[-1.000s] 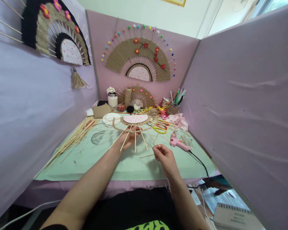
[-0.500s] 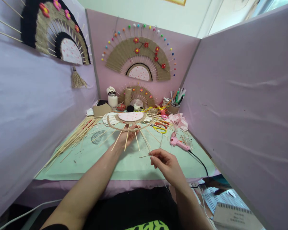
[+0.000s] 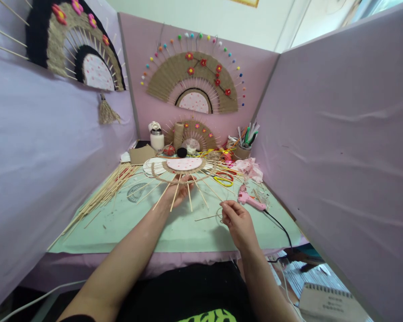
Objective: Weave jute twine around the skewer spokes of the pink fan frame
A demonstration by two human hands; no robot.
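Observation:
A half-round fan of thin bamboo sticks (image 3: 191, 199) is raised above the table, with a pink dotted half-disc (image 3: 184, 164) at its centre and brown twine (image 3: 161, 179) woven in an arc. My left hand (image 3: 181, 192) supports it from below, its fingers curled around the underside and partly hidden by the sticks. To the right, my right hand (image 3: 237, 219) pinches a thin strand of brown twine (image 3: 206, 218), which makes a small loop beside the fingers. Its fingertips are near the end of one fan stick; whether they touch it I cannot tell.
A pink glue gun (image 3: 251, 200) with a black cord and yellow-red scissors (image 3: 223, 180) lie to the right. Loose bamboo sticks (image 3: 97, 201) spread on the left. Behind stand a white jar (image 3: 157, 141), a twine spool (image 3: 178, 135) and a tool holder (image 3: 242, 152). Upright panels enclose the table.
My right hand has moved up and slightly right, and a loop of twine now shows beside its fingers. My left hand and the fan have barely shifted.

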